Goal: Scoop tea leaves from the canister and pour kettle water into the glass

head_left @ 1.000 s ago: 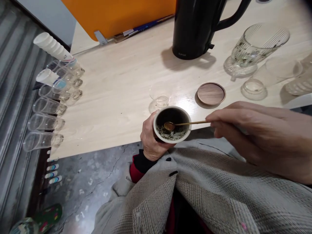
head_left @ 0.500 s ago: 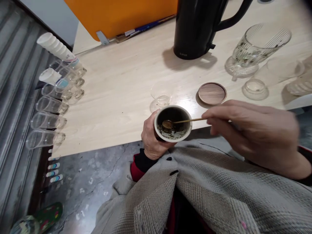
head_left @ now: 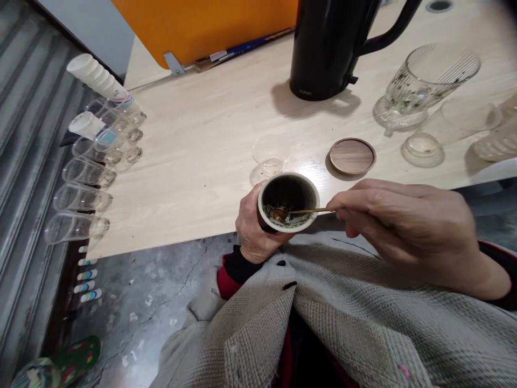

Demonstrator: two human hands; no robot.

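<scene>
My left hand (head_left: 255, 229) is wrapped round a dark canister (head_left: 316, 199) with a pale rim, tipped so that its mouth faces me. Loose tea leaves (head_left: 291, 218) lie along its lower inner wall. Pinched in my right hand (head_left: 407, 231) is a thin gold spoon (head_left: 311, 210), whose bowl sits among the leaves inside. Just beyond the canister stands a small clear cup (head_left: 270, 156) on the table. A round wooden lid or coaster (head_left: 353, 156) lies to its right; which of the two I cannot tell.
A black electric kettle (head_left: 323, 54) stands at the back. Ribbed glassware (head_left: 428, 86) with leaf bits and other clear cups (head_left: 424, 145) are at right. Several clear cups (head_left: 81, 196) and stacked paper cups (head_left: 95, 75) line the table's left edge. An orange divider (head_left: 210, 27) rises behind.
My right hand has shifted slightly left and the spoon's handle end has dropped lower. The spoon bowl has moved a little down among the leaves. My left hand still holds the canister.
</scene>
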